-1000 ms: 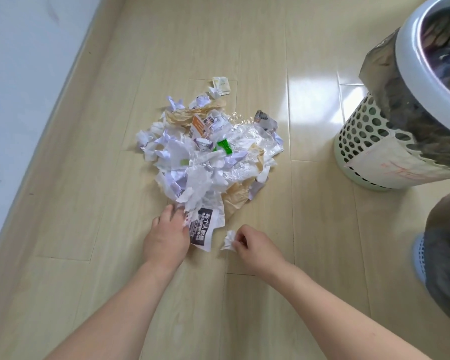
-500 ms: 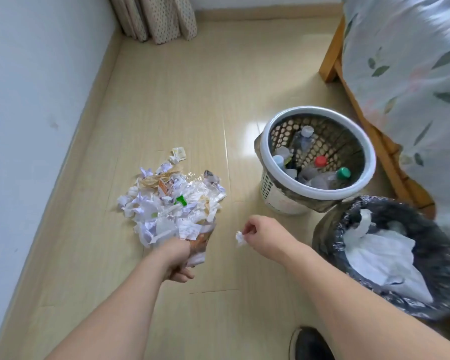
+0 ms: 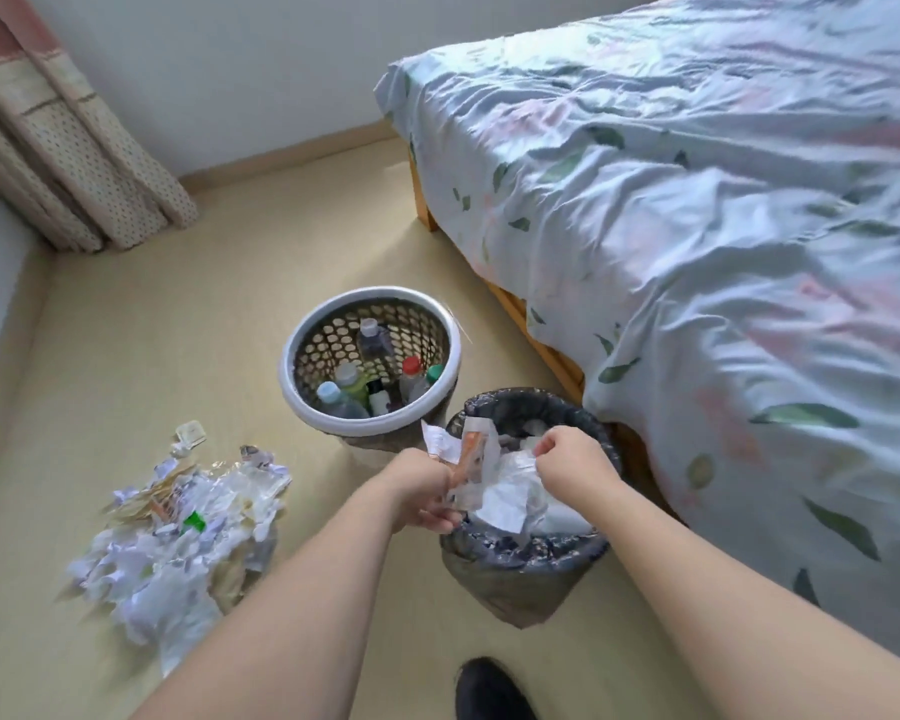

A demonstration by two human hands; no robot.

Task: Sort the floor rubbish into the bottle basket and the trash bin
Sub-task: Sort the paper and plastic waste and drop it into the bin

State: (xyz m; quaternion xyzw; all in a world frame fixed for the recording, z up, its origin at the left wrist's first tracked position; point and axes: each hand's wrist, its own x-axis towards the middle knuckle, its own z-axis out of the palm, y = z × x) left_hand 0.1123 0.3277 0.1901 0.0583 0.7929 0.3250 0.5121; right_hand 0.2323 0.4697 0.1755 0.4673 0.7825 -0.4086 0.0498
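Note:
A pile of crumpled paper and wrappers (image 3: pixel 178 527) lies on the floor at the left. The white perforated bottle basket (image 3: pixel 302 392) holds several plastic bottles. In front of it stands the trash bin (image 3: pixel 515 574) lined with a black bag and partly filled with white paper. My left hand (image 3: pixel 422 491) grips a bunch of paper scraps (image 3: pixel 468 454) at the bin's left rim. My right hand (image 3: pixel 572 454) hovers over the bin's opening with its fingers curled; the small scrap it carried is hidden from view.
A bed (image 3: pixel 697 252) with a floral sheet fills the right side, close behind the bin. A dotted curtain (image 3: pixel 74 163) hangs in the far left corner. My dark shoe (image 3: pixel 489 688) shows at the bottom, near the bin.
Both hands have lifted from the pile and moved right to the trash bin. The left carries a bunch of paper; the right carried a small scrap.

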